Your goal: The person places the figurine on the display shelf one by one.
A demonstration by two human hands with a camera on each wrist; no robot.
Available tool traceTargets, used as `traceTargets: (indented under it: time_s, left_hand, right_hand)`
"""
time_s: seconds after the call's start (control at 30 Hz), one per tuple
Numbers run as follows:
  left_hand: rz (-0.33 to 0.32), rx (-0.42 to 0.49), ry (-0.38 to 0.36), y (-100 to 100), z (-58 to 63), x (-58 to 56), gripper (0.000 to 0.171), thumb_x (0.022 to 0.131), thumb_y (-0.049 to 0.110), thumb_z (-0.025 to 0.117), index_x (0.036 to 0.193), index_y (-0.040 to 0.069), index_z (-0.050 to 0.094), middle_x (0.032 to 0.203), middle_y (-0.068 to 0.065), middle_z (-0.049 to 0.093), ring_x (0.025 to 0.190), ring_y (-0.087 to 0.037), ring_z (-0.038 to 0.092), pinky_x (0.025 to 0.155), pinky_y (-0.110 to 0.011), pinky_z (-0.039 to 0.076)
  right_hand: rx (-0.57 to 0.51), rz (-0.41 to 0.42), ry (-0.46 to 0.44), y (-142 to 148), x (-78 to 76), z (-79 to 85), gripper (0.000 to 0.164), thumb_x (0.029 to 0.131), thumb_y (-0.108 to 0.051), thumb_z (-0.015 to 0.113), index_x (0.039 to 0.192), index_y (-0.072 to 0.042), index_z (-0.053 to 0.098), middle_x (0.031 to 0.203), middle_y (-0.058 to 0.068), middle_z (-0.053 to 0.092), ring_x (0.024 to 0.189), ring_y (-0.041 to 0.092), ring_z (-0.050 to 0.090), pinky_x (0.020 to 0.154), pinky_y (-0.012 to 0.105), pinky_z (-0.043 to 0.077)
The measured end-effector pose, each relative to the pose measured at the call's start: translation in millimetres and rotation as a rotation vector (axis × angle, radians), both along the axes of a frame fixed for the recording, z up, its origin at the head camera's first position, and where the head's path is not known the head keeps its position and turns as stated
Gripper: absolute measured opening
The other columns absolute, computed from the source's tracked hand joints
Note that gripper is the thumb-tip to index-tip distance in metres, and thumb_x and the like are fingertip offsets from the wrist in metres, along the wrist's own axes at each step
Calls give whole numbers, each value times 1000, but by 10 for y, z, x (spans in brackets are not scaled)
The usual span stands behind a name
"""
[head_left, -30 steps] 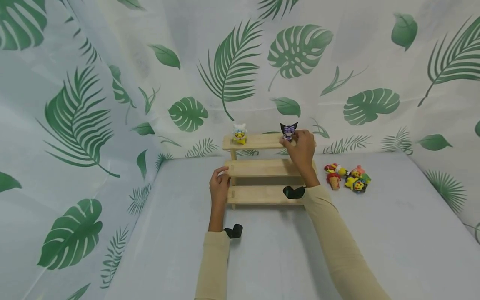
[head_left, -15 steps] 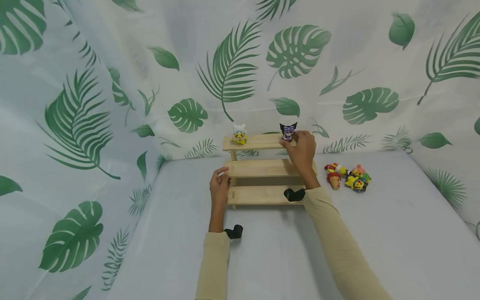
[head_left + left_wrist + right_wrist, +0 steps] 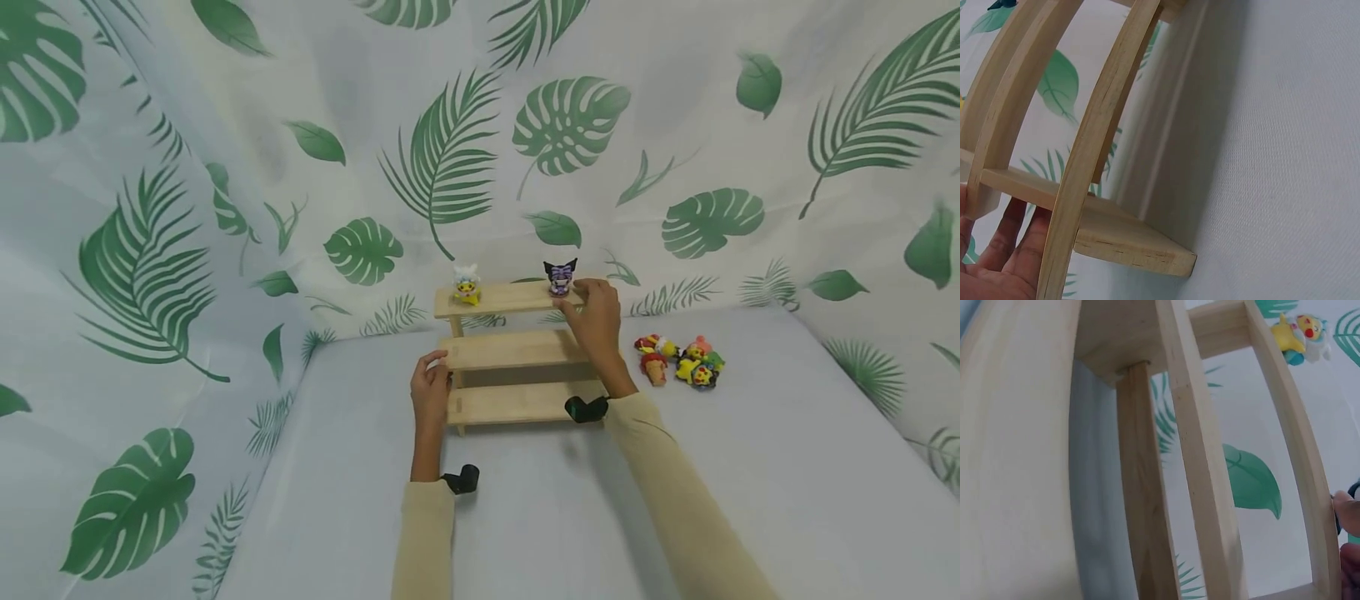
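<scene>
A three-tier wooden display shelf (image 3: 513,352) stands near the back wall. On its top tier, toward the right end, is a small figurine (image 3: 560,277) with black pointed ears and a purple bow. My right hand (image 3: 598,321) holds this figurine low at its right side, thumb in front near the board's edge. In the right wrist view, only fingertips (image 3: 1349,512) show, with a dark bit of the figurine beside them. My left hand (image 3: 430,390) grips the shelf's left side by the middle tier; its fingers (image 3: 1029,247) reach behind the wood in the left wrist view.
A yellow figurine with a white hood (image 3: 467,286) stands at the top tier's left end. Several colourful small figurines (image 3: 697,363) lie in a pile on the white cloth right of the shelf. Leaf-print sheeting (image 3: 420,167) hangs behind and on both sides.
The head view has tilted up and turned slightly right, so everything sits lower and further left. The right thumb has shifted slightly right along the figurine's base. The left hand keeps its place.
</scene>
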State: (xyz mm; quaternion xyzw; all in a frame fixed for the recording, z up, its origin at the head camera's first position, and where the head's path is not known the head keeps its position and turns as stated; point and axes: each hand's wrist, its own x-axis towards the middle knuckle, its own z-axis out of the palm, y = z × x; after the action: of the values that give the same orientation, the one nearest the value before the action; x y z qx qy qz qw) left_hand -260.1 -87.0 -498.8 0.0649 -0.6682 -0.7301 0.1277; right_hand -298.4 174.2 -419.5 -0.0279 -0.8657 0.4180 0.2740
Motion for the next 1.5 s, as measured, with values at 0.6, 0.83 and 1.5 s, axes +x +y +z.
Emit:
traceTargets:
  time_s: [0.6, 0.83, 1.5]
  left_hand:
    - [-41, 27, -16, -40, -13, -16, 24, 99, 8, 52, 120, 1, 62, 94, -29, 66, 83, -31, 58, 65, -28, 44]
    - [-3, 22, -18, -8, -40, -3, 21, 100, 12, 54, 117, 6, 64, 90, -22, 67, 83, -26, 59, 64, -24, 43]
    - [-66, 34, -17, -37, 174, 118, 26, 99, 4, 50, 121, -4, 60, 97, -36, 61, 78, -17, 59, 66, -29, 44]
  right_hand:
    - [-427, -432, 137, 679, 494, -593, 25, 97, -14, 58, 116, 1, 63, 114, 16, 62, 90, 7, 54, 73, 13, 40]
    - [-705, -623, -128, 1022, 756, -882, 51, 97, -19, 51, 144, -16, 33, 142, 12, 28, 105, 14, 51, 74, 10, 45]
    - [-967, -427, -264, 1256, 822, -1187, 72, 96, -20, 61, 152, -25, 15, 158, 6, 18, 69, -3, 62, 63, 15, 54]
